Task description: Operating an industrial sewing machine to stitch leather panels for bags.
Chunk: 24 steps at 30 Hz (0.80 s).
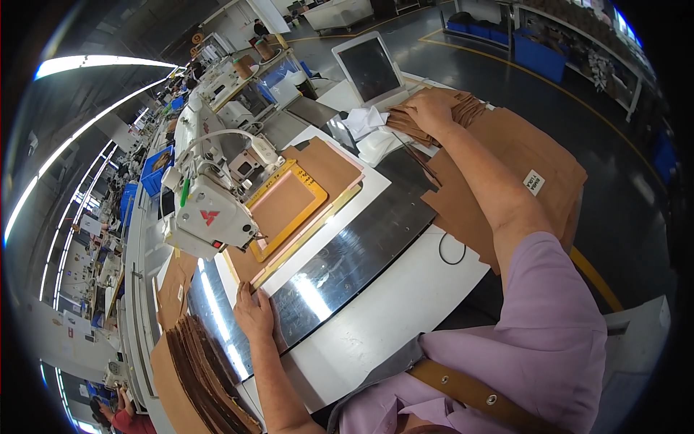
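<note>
My left hand (254, 312) rests on the shiny metal bed of the sewing machine (210, 210), fingers stretched out and tips touching the near edge of a sewing template. That template holds a large brown fabric panel (318, 163) with pale pink and yellow strips along its border. A yellow clamp frame (316, 197) under the machine head lies over the panel. Far right, my right hand (428, 114) is closed over the edge of a pile of brown fabric pieces (466, 108); its fingertips are partly hidden. How many pieces it grips I cannot tell.
A stack of brown and dark pieces (199, 369) stands at the near left. Brown panels (546, 148) with a white label hang over the right edge. White crumpled paper (365, 121) and a tilted screen (369, 69) are at the back. A black cord loop (452, 262) lies on the table.
</note>
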Motion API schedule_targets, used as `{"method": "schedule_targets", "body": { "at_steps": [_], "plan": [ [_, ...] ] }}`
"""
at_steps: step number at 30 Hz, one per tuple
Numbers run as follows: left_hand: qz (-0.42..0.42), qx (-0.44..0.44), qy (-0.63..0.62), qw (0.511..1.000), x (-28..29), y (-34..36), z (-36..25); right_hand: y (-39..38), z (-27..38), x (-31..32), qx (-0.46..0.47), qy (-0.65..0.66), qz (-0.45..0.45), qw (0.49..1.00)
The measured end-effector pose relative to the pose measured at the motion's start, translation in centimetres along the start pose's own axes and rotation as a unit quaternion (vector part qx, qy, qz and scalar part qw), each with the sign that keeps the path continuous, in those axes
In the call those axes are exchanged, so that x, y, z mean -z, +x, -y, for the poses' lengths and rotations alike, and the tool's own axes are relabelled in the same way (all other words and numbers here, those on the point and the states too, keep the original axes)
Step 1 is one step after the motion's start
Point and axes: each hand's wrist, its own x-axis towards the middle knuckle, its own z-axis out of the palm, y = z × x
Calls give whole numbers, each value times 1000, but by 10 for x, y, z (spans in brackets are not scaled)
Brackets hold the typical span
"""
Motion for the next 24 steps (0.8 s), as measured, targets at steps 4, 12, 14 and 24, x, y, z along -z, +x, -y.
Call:
{"method": "schedule_targets", "body": {
  "at_steps": [4,12,14,24],
  "plan": [
    [-84,-132,99,983,11,2,-10,-16,53,31,107,113,-132,979],
    [158,315,-685,638,3,16,-133,-142,208,25,435,292,91,847],
    [163,275,-625,712,-24,11,-110,-157,222,21,470,324,153,807],
    [100,146,-538,825,-8,7,-117,-105,229,-35,333,299,331,831]
  ]
}}
